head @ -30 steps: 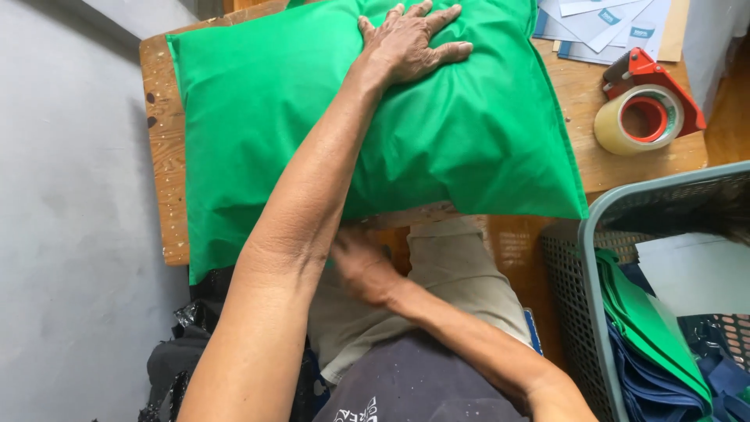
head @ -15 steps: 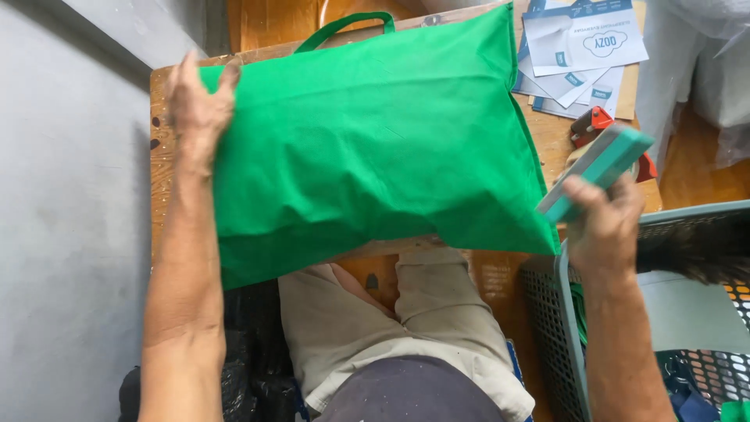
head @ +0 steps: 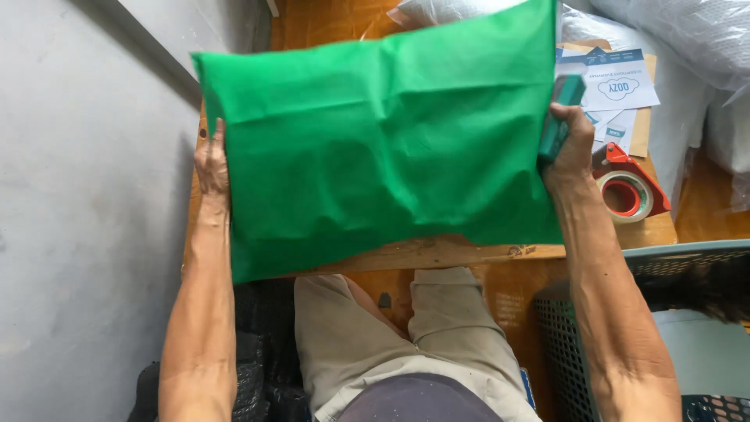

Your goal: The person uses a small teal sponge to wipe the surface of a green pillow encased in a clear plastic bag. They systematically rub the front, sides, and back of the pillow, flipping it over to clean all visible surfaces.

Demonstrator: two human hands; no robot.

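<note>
Left hand: my left hand [head: 212, 160] lies flat along the left edge of the green fabric bag [head: 375, 141], fingers together and pressed against the cloth; whether any fold is pinched under them I cannot tell.
Right hand: my right hand [head: 569, 148] is clamped on a small teal box [head: 559, 117] and braced against the bag's right edge at the same time.
Bag position: stuffed and pillow-like, it lies across the wooden table [head: 469, 252], covering most of the top; its near left corner overhangs the table's front edge, above my lap.
Right of the bag: tape dispenser [head: 629, 191], red with a roll in it, just beside my right wrist; printed paper sheets [head: 617, 90] behind it; clear plastic-wrapped bundles [head: 687, 39] further right and back.
Below the table's right corner: grey plastic basket [head: 625, 312].
Risk 1: overhanging corner carries weight off the table; if my left palm eases, I judge the bag could slide toward my knees.
Risk 2: right hand does two jobs; the box could slip from my grip, or the edge could escape.
Risk 3: wrist is close to the dispenser; a sideways move could knock it off the table's edge.
Risk 4: smooth cloth, flat-palm contact only, so poor hold is likely.
</note>
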